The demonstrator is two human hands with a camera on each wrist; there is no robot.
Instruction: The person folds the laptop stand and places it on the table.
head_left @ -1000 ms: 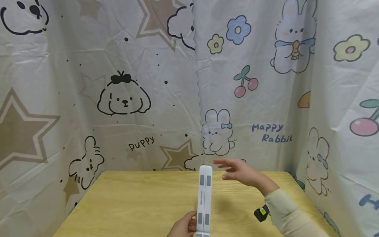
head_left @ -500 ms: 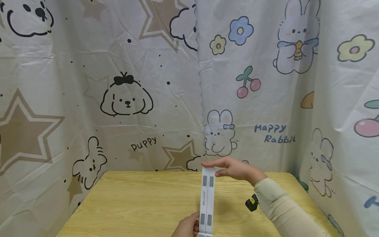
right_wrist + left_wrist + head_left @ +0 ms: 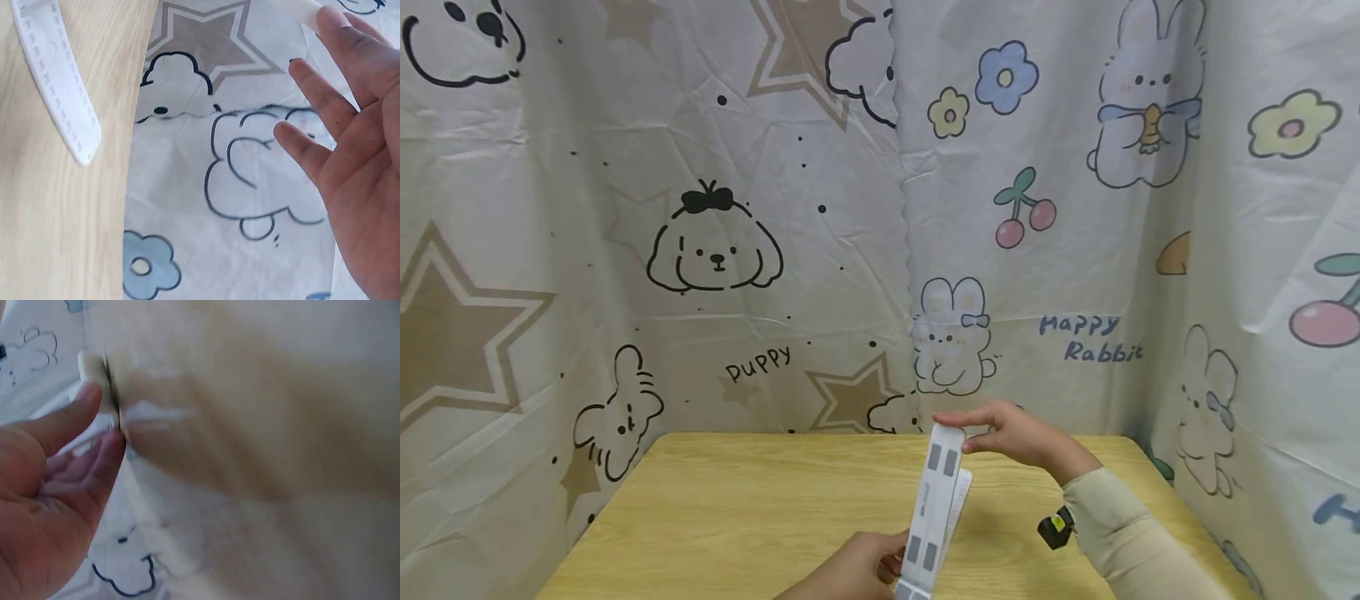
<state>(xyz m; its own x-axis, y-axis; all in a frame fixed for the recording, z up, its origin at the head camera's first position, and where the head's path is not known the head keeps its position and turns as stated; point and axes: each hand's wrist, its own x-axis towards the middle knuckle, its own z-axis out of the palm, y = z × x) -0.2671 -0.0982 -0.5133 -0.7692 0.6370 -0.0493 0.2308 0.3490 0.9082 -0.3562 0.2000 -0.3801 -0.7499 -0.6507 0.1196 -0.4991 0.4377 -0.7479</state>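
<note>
A white folding stand (image 3: 927, 496) (gray pads (image 3: 935, 457) are set along its face) is held tilted in front of the tabletop (image 3: 737, 500), its lower end cut off by the view's edge. Its lower part is pinched by the left hand (image 3: 867, 568), the grip narrowed onto it; its upper end is pinched between thumb and forefinger of the right hand (image 3: 1018, 435). A white arm (image 3: 959, 497) is angled outward behind.

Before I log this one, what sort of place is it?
Probably a makeshift recording booth: cartoon curtains hang behind and on either side of a wood-grain table, and a black wrist camera is in view.
</note>
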